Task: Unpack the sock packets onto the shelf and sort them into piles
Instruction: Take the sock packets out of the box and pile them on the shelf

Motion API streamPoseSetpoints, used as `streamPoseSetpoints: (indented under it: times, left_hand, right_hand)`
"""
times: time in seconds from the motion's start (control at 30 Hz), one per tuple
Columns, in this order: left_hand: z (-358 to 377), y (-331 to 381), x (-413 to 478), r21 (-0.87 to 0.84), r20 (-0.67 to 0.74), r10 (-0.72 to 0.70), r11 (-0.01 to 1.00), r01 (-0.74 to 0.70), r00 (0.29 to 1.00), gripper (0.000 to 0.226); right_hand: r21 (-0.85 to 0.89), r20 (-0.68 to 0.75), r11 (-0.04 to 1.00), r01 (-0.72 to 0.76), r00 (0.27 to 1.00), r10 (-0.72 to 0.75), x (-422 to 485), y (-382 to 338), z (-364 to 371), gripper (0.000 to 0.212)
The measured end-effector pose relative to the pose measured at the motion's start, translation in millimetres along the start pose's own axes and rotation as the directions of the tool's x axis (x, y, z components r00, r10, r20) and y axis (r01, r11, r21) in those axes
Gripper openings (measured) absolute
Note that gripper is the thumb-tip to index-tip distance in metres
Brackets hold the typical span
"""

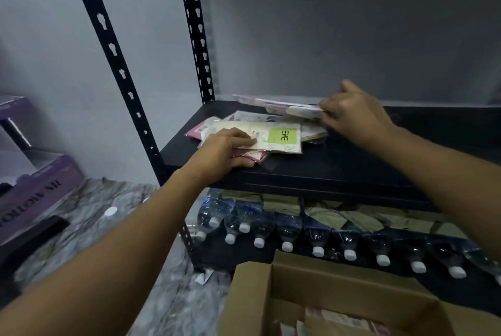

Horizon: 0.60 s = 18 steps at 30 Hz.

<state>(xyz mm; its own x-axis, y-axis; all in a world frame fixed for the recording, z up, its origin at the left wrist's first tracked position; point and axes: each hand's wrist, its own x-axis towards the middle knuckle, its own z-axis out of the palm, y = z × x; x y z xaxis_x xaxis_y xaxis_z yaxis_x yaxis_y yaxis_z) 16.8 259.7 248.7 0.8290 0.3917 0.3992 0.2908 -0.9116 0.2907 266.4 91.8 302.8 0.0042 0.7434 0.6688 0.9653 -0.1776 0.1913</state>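
Observation:
On the black shelf (339, 162) lies a loose pile of sock packets. Its top packet (279, 137) is cream with a green label. My left hand (225, 150) grips the near left edge of this pile, fingers on top and thumb under it. Further back, a pink and white packet (276, 105) is lifted off the pile and held level. My right hand (349, 110) pinches its right end. An open cardboard box (336, 289) stands in front at the bottom, with more packets (341, 319) inside it.
Black slotted uprights (116, 64) frame the shelf's left side. Several water bottles (287, 232) with white caps lie on the lower shelf, tan packets behind them. A purple box (35, 192) sits on the marble-patterned floor at left. The right part of the shelf is bare.

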Motion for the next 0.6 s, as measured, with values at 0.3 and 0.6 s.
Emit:
streamPoseSetpoints:
  times: [0.3,0.6]
  left_hand:
    - [15.6,3.1,-20.8,0.162,-0.292,0.106,0.985,-0.061,0.950,0.036]
    - [26.7,16.1,-43.4,0.115,-0.213,-0.046,0.991,0.072,0.976,0.051]
  right_hand:
    - [0.104,0.345,0.991,-0.084,0.937,0.043,28.2,-33.6,39.9,0.023]
    - [0.275,0.322,0.934,-0.229,0.937,0.135,11.9,-47.2,14.3,0.044]
